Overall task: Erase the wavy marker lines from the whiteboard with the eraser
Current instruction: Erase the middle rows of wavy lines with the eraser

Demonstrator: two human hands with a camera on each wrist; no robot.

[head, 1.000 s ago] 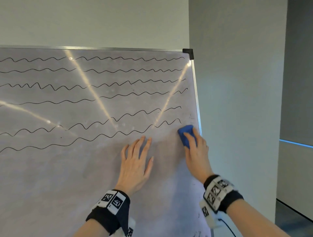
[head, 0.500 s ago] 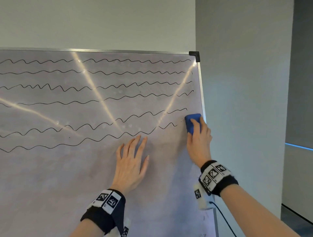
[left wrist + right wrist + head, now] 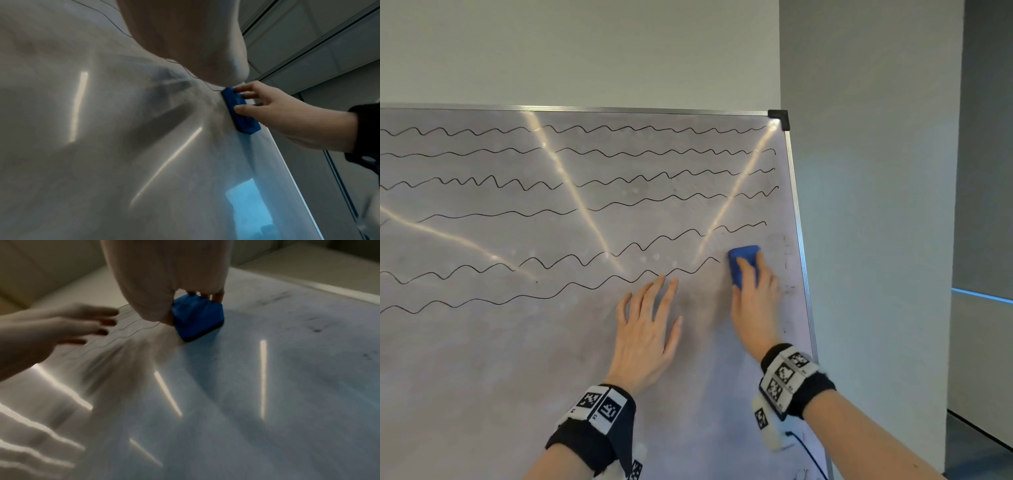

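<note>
My right hand (image 3: 755, 301) held the blue eraser (image 3: 743, 265) flat against the whiteboard (image 3: 482, 377), near the board's right edge and roughly at mid-height. My thumb sat on one long side of the eraser and my fingers (image 3: 245, 87) curled over the other, so the block was pinched between them; the left wrist view showed its dark felt face in contact with the board.

The eraser stood at the right end of the lowest of the wavy marker lines (image 3: 585, 284). That line stopped just left of the eraser. Six wavy lines crossed the upper half of the board, running from its left edge toward its right edge; the five above the lowest one reached close to the right edge. Faint grey smudges (image 3: 786, 260) lay between the eraser and the right edge.

My left hand (image 3: 647, 329) lay flat on the board, left of the eraser and apart from it, fingers straight and slightly spread, holding nothing. Its fingertips (image 3: 661, 279) touched the lowest line.

The lower half of the board carried no lines, only a dull grey haze. Bright streaks of reflected light (image 3: 571, 192) crossed the board surface. Both wrists wore black bands with square printed markers (image 3: 784, 373).
</note>
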